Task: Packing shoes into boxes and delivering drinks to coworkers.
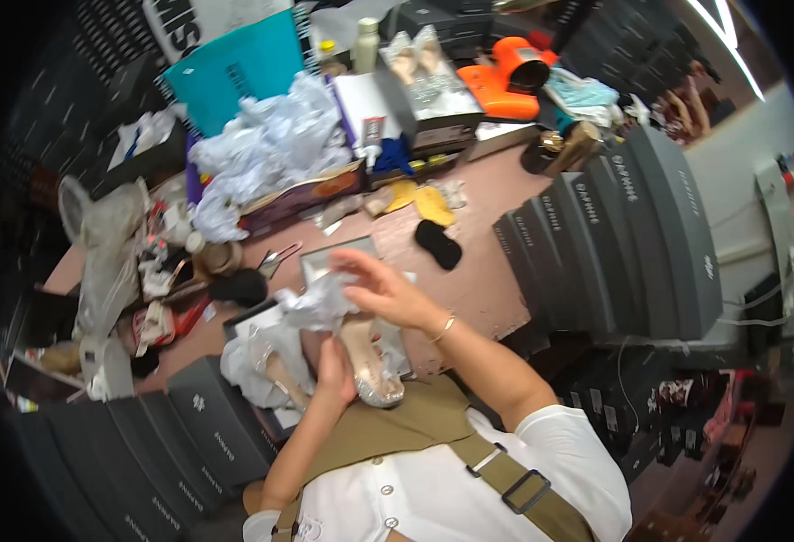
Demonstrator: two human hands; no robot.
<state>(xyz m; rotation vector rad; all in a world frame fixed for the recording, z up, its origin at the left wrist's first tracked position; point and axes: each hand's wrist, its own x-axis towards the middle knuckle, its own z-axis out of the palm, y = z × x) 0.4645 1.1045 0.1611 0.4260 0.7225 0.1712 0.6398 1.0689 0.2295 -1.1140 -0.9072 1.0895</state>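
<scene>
My left hand (pixel 334 372) is closed around the side of a beige shoe (pixel 361 348) with a glittery silver toe, held upright near my waist. Above its heel end, my right hand (pixel 383 289) has its fingers spread and curved, with a gap between thumb and fingers. Crumpled white tissue paper (pixel 317 305) lies close to the right fingertips; whether they touch is unclear. A second pale shoe (pixel 284 378) rests in tissue to the left, in an open shoebox partly hidden by my hands.
Dark grey shoeboxes stand in rows at right (pixel 586 244) and lower left (pixel 216 420). A black oval pad (pixel 438 245) and yellow cloths (pixel 433 206) lie on the pink table (pixel 492 271). Behind are a paper-filled box (pixel 270 144), boxed shoes (pixel 428 77) and an orange tool (pixel 510 79).
</scene>
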